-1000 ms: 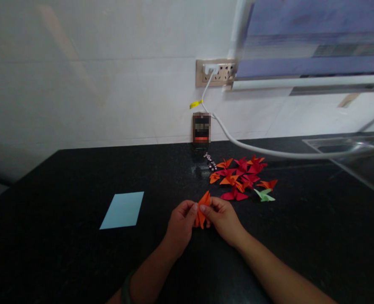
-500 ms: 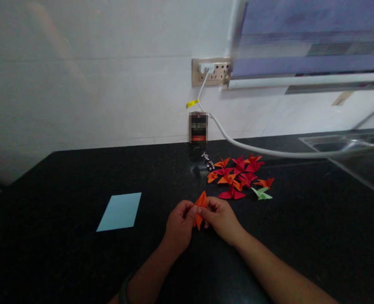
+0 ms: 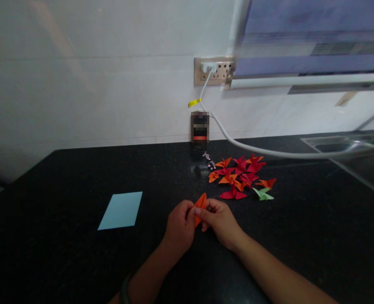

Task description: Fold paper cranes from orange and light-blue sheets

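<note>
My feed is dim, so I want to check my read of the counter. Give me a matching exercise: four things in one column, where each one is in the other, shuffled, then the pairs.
Things
1 orange folded paper
2 blue sheet
3 green folded piece
4 white cable

Places
A plugged into the wall socket
B pinched between the left hand and the right hand
C flat on the counter, left of the hands
D beside the right edge of the red and orange pile

Pairs: 1-B, 2-C, 3-D, 4-A.
</note>
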`<state>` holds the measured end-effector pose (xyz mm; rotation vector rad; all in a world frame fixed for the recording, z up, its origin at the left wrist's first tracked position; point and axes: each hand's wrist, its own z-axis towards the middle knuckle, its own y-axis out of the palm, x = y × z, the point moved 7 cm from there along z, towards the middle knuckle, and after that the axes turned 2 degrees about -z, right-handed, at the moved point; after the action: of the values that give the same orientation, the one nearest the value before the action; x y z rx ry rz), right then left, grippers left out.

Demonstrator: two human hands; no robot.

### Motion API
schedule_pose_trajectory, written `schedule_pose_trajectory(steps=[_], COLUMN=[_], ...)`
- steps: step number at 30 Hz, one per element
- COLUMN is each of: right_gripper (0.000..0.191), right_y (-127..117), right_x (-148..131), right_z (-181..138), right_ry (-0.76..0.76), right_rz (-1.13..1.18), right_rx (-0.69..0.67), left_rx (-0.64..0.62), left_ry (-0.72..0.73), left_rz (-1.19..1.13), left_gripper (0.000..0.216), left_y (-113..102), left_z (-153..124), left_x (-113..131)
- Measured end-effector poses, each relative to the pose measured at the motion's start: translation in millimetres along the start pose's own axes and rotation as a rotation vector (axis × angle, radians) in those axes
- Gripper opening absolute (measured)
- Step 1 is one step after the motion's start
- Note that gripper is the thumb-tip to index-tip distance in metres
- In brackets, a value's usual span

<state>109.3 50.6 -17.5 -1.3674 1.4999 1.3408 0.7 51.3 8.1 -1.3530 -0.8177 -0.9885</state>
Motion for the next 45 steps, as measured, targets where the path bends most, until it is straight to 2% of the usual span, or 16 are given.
schedule_pose_trajectory(steps=[3,8,13,20,27,29,33,36,45], right_gripper=[0.025,0.027,0.028,0.026,0.024,0.024,0.023,0.023,0.02], right_y=[0.3,-6.8,-6.1,-1.6,-5.3,-8.3,-13.4,-13.7,-11.6], right_x=[0.7,-5.1,-8.6,-0.8,2.0,1.3,-2.1,-5.3,-11.7], right_z=[0.6,1.3,-0.3,2.7,3.9,4.7,5.3,4.7,1.4], right_ry=[-0.006,-0.065,-0.095,-0.008,0.013,-0.012,-0.072,-0.098,-0.203], right_rz=[0.018,-0.07,-0.127,0.031,0.013,-0.011,-0.062,-0.112,-0.279], right_rx=[-0.004,0.055,0.057,-0.02,0.027,0.053,0.091,0.095,0.081], left_rx=[-0.019,-0.06,-0.094,-0.034,-0.05,-0.017,0.144,0.151,0.12], left_ry=[0.002,-0.073,-0.158,-0.182,-0.114,-0.098,0.099,0.215,0.216], left_rz=[0.002,-0.115,-0.245,-0.284,-0.227,-0.214,-0.027,0.074,0.085], left_gripper=[0.016,0.012,0.012,0.013,0.011,0.009,0.008,0.013,0.018], left_y=[-0.6,4.5,12.3,3.7,5.1,3.1,-11.2,-12.6,-6.3], left_z=[0.5,0.2,-0.3,2.8,2.6,2.4,0.1,-2.6,-2.6], left_x=[0.9,-3.6,-13.1,-15.1,-10.3,-10.4,1.9,10.6,7.6])
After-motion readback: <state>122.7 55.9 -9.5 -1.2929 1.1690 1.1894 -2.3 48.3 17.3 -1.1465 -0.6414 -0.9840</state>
